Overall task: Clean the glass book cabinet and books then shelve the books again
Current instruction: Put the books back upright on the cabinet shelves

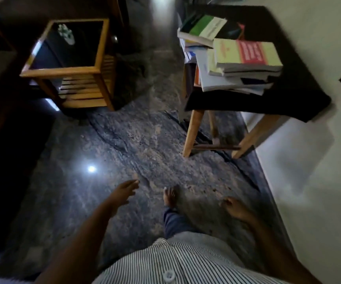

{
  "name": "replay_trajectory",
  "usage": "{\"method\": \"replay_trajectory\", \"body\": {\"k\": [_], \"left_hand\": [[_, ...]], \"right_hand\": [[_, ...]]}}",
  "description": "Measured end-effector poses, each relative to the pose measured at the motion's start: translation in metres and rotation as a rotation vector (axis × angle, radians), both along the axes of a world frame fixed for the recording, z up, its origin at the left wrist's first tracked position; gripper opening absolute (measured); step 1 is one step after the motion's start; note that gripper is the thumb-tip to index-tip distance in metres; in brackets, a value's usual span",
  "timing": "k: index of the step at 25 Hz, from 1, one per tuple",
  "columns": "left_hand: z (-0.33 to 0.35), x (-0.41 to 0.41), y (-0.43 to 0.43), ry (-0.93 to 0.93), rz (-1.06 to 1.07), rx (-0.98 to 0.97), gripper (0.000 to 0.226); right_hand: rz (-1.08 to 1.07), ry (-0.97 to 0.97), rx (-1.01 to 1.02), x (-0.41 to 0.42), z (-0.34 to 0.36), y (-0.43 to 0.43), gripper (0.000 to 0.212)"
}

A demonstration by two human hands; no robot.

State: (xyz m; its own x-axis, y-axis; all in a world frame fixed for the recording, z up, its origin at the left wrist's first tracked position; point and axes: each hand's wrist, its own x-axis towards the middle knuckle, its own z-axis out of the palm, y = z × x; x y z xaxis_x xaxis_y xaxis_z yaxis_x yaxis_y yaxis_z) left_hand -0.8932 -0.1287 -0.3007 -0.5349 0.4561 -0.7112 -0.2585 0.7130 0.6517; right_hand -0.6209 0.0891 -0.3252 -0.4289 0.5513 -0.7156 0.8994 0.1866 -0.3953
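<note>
Left hand (124, 190): fingers straight, empty, above floor (145, 140).
Right hand (234, 208): loosely curled, empty.
Books (241, 64): untidy stacks on black-topped table (278, 101), beside wall (309, 181).

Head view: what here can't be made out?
All in the head view:
Book titles: covers on the book pile are motion-blurred.
Lower books: hidden under the upper ones.
Green-white shape on the side table: blurred, unidentifiable.
Glass cabinet: outside the frame.
Left edge: too dark.

I am wearing a thin-striped white shirt (188, 261) with pale buttons (169, 276) and dark blue trousers (174, 222), leaving my foot (171, 196), left hand (124, 190) and right hand (234, 208) bare.
</note>
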Motion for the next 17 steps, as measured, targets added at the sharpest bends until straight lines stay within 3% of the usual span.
{"method": "replay_trajectory", "body": {"k": [3,6,9,13,17], "left_hand": [[-0.006,-0.075,0.046,-0.029,0.054,-0.09,0.024],[-0.001,-0.161,0.088,0.066,-0.002,-0.2,0.035],[0.006,-0.239,0.122,0.116,0.021,-0.179,0.035],[0.011,-0.343,0.177,0.158,0.102,-0.077,0.026],[0.037,-0.453,0.319,0.169,0.04,0.199,0.018]], "right_hand": [[0.026,0.099,-0.02,-0.095,0.034,0.062,0.036],[0.061,0.364,-0.159,-0.227,0.078,0.118,0.04],[0.21,0.541,-0.166,-0.353,0.126,0.155,0.038],[0.264,0.698,0.056,-0.48,0.165,0.226,0.032],[0.056,0.702,0.269,-0.545,0.178,0.303,0.027]]}}
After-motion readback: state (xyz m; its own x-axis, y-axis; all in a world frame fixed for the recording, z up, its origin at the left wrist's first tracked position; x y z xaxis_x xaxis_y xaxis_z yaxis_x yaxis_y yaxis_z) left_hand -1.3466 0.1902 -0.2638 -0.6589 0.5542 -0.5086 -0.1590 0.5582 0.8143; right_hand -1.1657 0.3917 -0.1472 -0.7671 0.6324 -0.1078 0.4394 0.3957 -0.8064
